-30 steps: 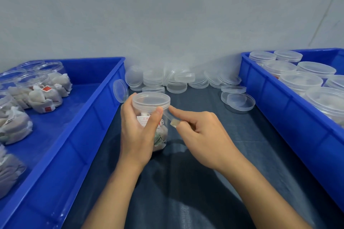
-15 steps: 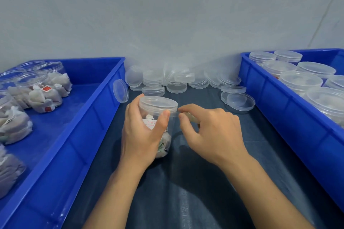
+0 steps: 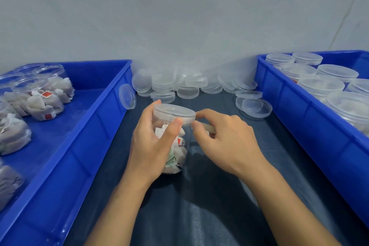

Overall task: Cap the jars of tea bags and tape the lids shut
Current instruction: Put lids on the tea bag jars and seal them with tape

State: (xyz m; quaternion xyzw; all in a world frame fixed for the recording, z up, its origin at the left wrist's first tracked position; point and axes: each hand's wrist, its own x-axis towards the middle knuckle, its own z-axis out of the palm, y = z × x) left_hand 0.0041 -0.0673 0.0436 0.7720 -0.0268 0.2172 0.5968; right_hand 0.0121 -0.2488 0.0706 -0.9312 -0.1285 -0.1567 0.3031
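Clear plastic jar [image 3: 175,146] of tea bags stands on the dark cloth [image 3: 199,215] between two blue bins, lid [image 3: 174,113] on. Left hand [image 3: 151,144] wraps the jar. Right hand [image 3: 225,140] pinches a strip of tape [image 3: 208,127] at the lid's rim (taping step, likely). Next: press tape down across the seam.

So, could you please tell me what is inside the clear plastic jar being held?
Inside the clear plastic jar, white tea bags with red and green tags show. The left hand covers its left side, hiding the rest.
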